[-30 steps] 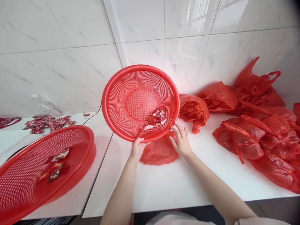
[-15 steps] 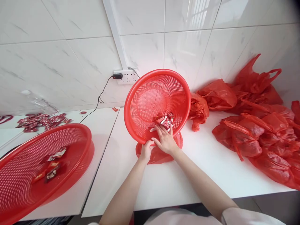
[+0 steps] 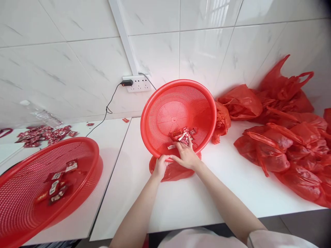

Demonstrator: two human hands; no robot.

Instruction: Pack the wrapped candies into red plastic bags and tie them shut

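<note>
A round red mesh basket (image 3: pixel 178 103) stands tilted up on its near rim, its inside facing me. My left hand (image 3: pixel 160 166) grips that near rim from below. My right hand (image 3: pixel 186 154) reaches over the rim into the basket, fingers curled on a small heap of red and white wrapped sachets (image 3: pixel 182 135) at its low side. A crumpled red plastic bag (image 3: pixel 173 171) lies on the white table (image 3: pixel 196 203) under the basket, just beneath both hands.
A second, larger red mesh basket (image 3: pixel 85 151) with a few sachets sits at the left. More sachets (image 3: pixel 43 134) are scattered far left. Several filled red plastic bags (image 3: pixel 279 137) are piled along the right. A wall socket (image 3: pixel 137 83) with a black plug and cable is behind.
The tilted basket moved right and lower toward the bags. My right hand went from the rim's outside into the basket and onto the sachets. My left hand kept hold of the rim.
</note>
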